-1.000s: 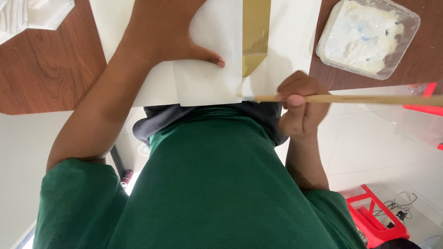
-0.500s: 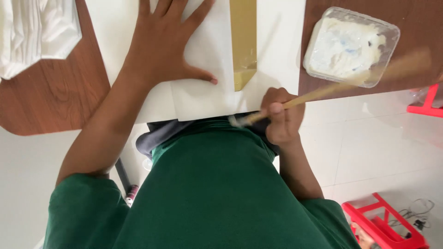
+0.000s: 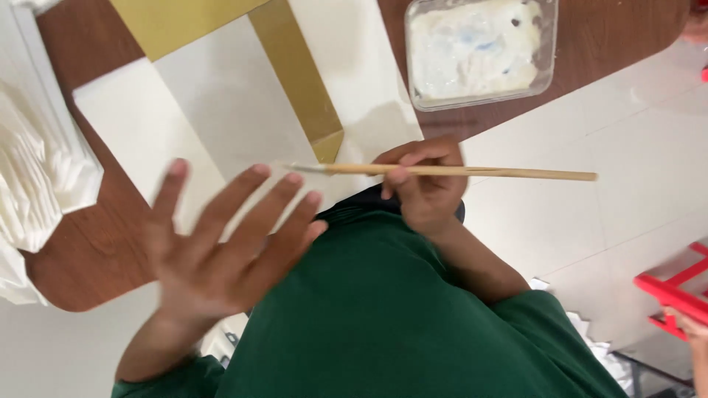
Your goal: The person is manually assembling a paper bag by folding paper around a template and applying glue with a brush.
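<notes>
Pale floor tiles show past the rounded edge of a brown wooden desk [image 3: 88, 250], seen from above over a green shirt [image 3: 383, 317]. White paper sheets [image 3: 221, 118] lie across the desk, with a strip of gold paper [image 3: 299, 81] running diagonally over them, its lower end near the desk's edge. A clear plastic tub of whitish paste [image 3: 479, 51] sits on the wood to the right of the sheets, close to the working side, which would keep it within easy reach of the brush. A stack of crumpled white paper [image 3: 37, 169] lies at the far left.

The right hand [image 3: 424, 188] is clamped around a thin wooden brush [image 3: 457, 172], pinched near the bristle end between thumb and fingers, much as a pen is held for fine control. The brush lies almost level, its pale bristle tip pointing left just below the end of the gold strip, the long handle sticking out to the right over the floor.

The left hand [image 3: 214, 250] is empty, fingers spread apart and palm flat, hovering blurred over the desk's near edge and the corner of the white paper, touching nothing that can be made out. A red plastic frame [image 3: 675, 287] stands on the floor at the lower right
</notes>
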